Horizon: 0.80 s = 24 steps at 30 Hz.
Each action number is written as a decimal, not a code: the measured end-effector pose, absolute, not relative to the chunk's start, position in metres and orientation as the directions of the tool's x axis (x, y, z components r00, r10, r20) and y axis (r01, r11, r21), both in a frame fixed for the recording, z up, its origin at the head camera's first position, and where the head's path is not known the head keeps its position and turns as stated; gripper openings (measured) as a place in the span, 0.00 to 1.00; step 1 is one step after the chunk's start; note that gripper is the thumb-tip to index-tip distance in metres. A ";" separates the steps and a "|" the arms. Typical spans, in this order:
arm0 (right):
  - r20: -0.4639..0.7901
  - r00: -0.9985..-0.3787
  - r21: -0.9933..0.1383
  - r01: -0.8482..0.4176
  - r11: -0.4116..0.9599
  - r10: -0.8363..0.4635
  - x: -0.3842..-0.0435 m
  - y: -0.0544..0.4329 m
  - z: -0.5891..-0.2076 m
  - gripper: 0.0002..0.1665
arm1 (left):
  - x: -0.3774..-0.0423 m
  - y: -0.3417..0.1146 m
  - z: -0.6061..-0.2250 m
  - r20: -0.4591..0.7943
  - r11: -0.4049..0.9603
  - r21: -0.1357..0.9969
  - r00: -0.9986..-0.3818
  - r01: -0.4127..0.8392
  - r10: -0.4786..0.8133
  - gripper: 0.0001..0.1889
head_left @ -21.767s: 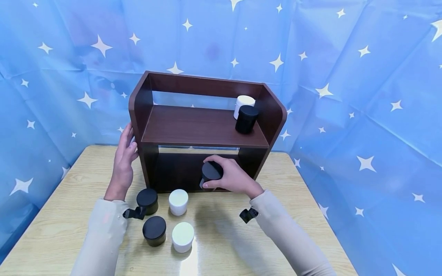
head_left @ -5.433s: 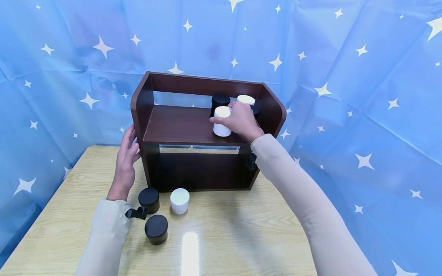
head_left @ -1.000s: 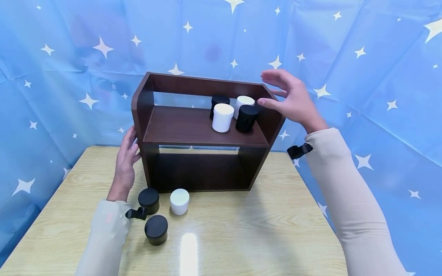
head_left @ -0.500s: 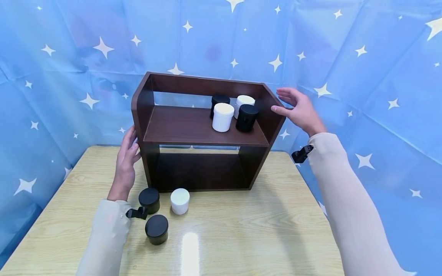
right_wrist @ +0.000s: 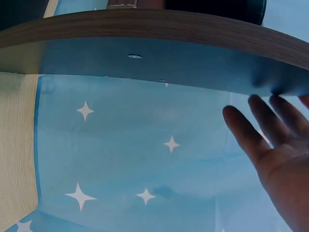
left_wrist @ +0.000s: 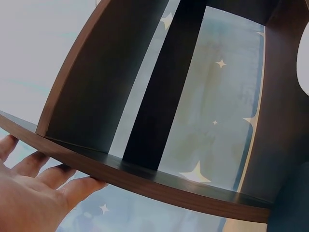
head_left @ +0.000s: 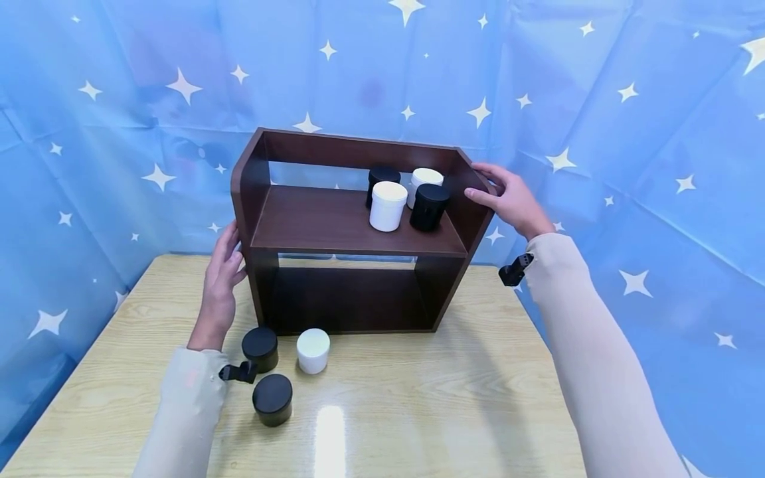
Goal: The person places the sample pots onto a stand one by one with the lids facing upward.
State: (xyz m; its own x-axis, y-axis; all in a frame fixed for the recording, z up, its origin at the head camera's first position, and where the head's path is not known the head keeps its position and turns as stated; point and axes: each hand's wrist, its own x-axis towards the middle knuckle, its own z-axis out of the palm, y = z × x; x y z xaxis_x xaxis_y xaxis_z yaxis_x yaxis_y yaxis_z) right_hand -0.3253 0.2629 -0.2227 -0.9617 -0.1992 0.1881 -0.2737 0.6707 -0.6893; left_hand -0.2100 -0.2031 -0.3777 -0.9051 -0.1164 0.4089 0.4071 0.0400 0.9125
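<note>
A dark brown two-tier shelf stands on the wooden table. My left hand rests its extended fingers against the outside of the left panel. At the right panel, my right hand touches the outer side with its fingertips, its thumb by the front edge; it holds nothing. The upper tier's right half bears a white lidded jar, a black jar beside it, and behind them another black jar and white jar, both partly hidden.
Before the shelf's lower left, a black jar, a white jar and a nearer black jar stand on the table, close to my left wrist. A blue star-patterned curtain hangs behind and at both sides.
Several seconds ago my right hand held a white jar on the upper tier; it has let go. Since then the hand has moved right and down to the right panel. My left hand stays put.
</note>
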 end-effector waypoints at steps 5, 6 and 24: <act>0.180 -0.967 -0.706 -0.256 0.661 -0.182 -0.325 0.265 -0.226 0.42 | -0.204 -0.206 -0.386 0.380 0.071 0.924 -0.922 0.375 -0.079 0.29; 0.178 -0.967 -0.712 -0.253 0.655 -0.180 -0.326 0.265 -0.226 0.42 | -0.203 -0.207 -0.388 0.371 0.080 0.927 -0.926 0.366 -0.074 0.29; 0.160 -0.972 -0.758 -0.233 0.609 -0.172 -0.332 0.264 -0.232 0.45 | -0.172 -0.242 -0.424 0.302 0.099 0.951 -0.949 0.294 -0.087 0.27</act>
State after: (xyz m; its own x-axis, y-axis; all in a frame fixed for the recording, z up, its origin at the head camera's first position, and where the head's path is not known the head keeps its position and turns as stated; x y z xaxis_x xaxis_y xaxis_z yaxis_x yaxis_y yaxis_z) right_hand -0.3325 0.2642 -0.2325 -0.9720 -0.1722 0.1597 -0.2325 0.6093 -0.7581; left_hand -0.1721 -0.2422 -0.4244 -0.9492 -0.0874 0.3023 0.2937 0.0992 0.9507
